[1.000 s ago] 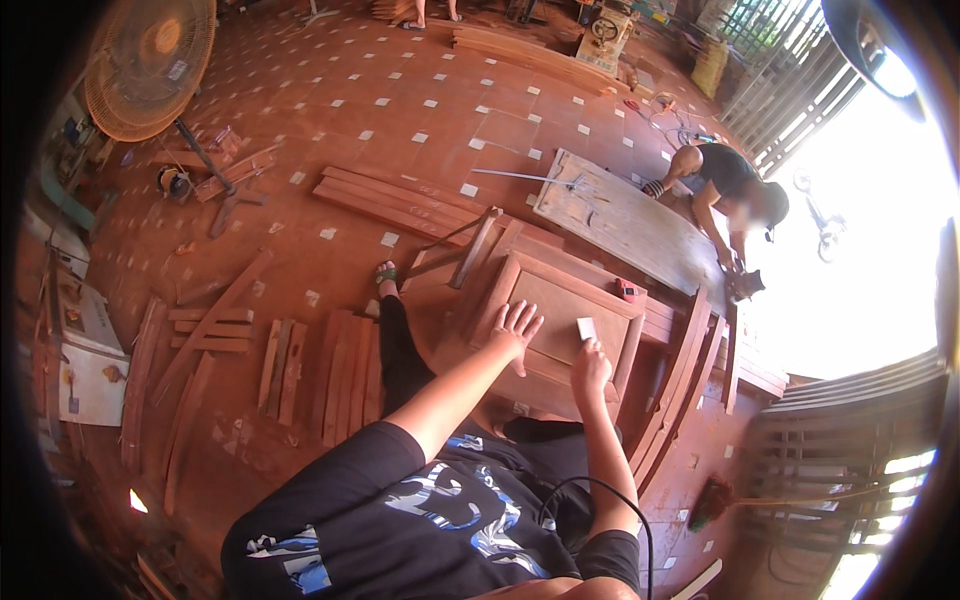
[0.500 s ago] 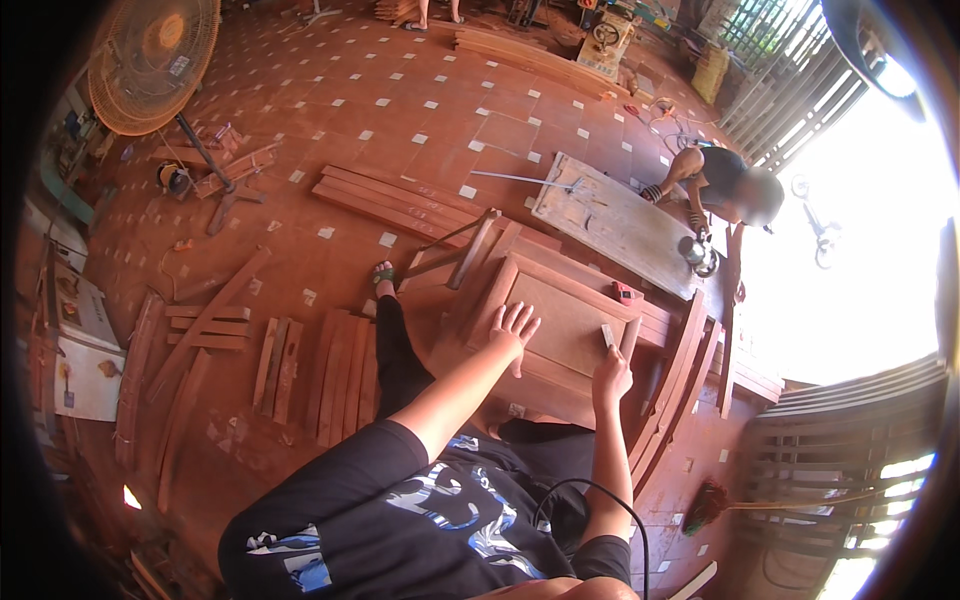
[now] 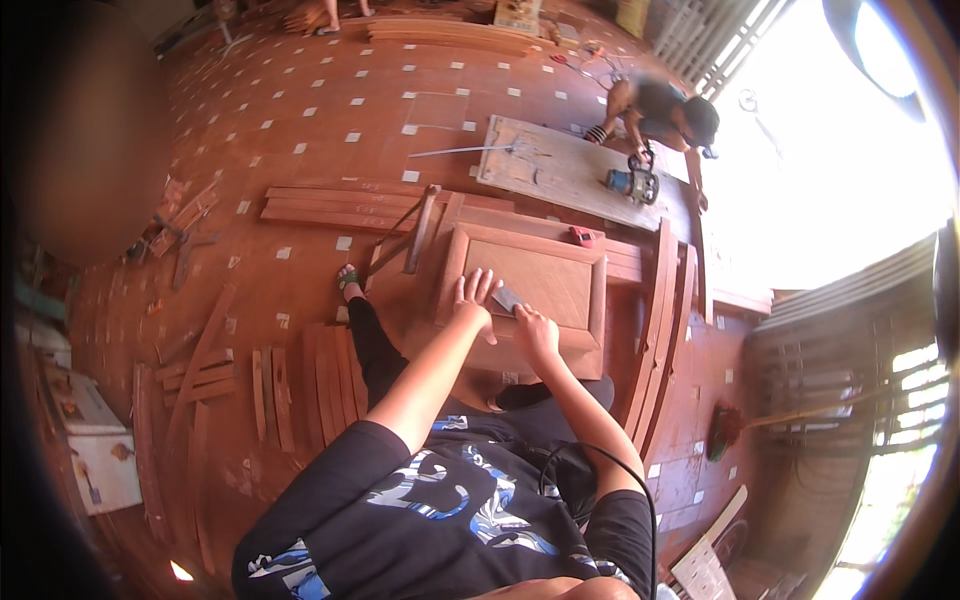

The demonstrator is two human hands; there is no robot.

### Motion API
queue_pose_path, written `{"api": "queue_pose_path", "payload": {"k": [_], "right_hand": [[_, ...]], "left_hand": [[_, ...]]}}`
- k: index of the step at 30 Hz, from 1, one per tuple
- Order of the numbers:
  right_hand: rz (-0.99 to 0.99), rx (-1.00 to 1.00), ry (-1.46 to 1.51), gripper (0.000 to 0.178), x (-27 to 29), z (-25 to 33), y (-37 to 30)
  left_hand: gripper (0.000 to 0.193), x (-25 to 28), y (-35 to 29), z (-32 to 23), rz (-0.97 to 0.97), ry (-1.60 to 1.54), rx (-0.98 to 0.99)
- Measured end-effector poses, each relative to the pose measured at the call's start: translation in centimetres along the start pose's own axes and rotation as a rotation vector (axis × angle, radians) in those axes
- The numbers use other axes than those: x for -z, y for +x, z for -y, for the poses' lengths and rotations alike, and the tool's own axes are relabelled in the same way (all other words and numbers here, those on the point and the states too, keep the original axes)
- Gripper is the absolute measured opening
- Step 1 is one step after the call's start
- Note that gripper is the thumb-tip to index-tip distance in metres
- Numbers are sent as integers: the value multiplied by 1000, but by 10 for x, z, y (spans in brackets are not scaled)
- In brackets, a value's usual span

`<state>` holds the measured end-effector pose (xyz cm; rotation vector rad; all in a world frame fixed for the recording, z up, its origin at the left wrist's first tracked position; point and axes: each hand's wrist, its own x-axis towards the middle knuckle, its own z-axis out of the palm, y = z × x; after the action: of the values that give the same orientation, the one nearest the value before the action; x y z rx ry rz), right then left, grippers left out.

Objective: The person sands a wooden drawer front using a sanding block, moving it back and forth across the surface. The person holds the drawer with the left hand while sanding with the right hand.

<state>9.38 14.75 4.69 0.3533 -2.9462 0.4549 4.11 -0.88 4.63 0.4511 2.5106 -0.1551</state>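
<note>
In front of me lies a brown wooden panel piece (image 3: 552, 285) with a raised frame (image 3: 597, 300) around its inset. My left hand (image 3: 477, 301) rests on the left part of the panel, fingers spread, holding nothing. My right hand (image 3: 537, 334) is closed around a tool with a flat grey blade, like a scraper (image 3: 507, 299). The blade lies over the panel's near left part, its tip close to my left fingers. The tool's handle is hidden in my fist. A red and black tool (image 3: 582, 236) sits on the far edge of the piece.
Beyond, another person (image 3: 662, 108) crouches with a hand on a blue power tool (image 3: 634, 183) on a grey board (image 3: 535, 165). Long timbers (image 3: 660, 320) lie on the right, more planks (image 3: 335, 365) on the left. A broom (image 3: 728, 430) is at right.
My right hand has swung left from the panel's right edge, bringing the blade beside my left hand. My left hand stays spread on the panel. The whole view has shifted.
</note>
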Motion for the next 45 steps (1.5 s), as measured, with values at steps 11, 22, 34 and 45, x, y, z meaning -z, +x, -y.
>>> {"api": "queue_pose_path", "payload": {"k": [11,22,34,45], "right_hand": [[-136,-365,-37,13,49,-46,9],[-87,-160,-299,34,-5,-69,-15],[-94,-394,-113,63,15,-72,-17],[-72,-779,156,37,46,-95,-10]], "left_hand": [[143,4,-4,2,14,-16,-1],[144,4,-2,0,-3,-5,-21],[144,3,0,1,0,-12,-18],[143,5,-2,0,5,-18,-15]]}}
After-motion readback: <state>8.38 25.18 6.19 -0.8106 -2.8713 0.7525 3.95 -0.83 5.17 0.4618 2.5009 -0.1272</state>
